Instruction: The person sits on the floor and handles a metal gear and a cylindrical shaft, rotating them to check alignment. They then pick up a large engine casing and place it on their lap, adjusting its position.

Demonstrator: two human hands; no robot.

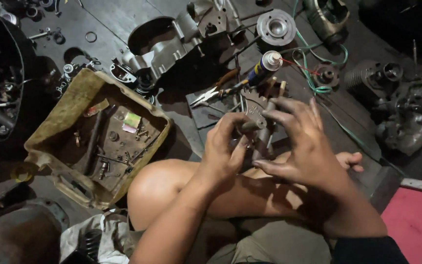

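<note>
The left hand (pixel 223 149) is closed around a small grey metal engine part (pixel 260 124), fingers curled on its lower end just above the person's bare knee (pixel 159 188). The right hand (pixel 301 142) is spread wide, fingers splayed, its fingertips (pixel 277 117) touching the part's upper side at about 10 o'clock from the palm. The part is dull grey and greasy, with short rod-like stems pointing down; its exact shape is hidden by the fingers. At 9 o'clock from the hands lies a worn yellowish tray (pixel 64 115) holding bolts and small bits, its near corner just beside the knee. At 12 o'clock sit pliers with orange handles (pixel 216 90) and a blue spray can (pixel 264 66), near but apart from the hands. Farther at 11 o'clock is a silver engine casing (pixel 172 44), and at 1 o'clock a green hose (pixel 318 63) loops over the dark floor (pixel 113 14). At 3 o'clock more engine pieces (pixel 406 117) crowd the floor; a red mat (pixel 416 220) lies at 4 o'clock. Open room is scant, mostly a dark strip between tray and pliers.
</note>
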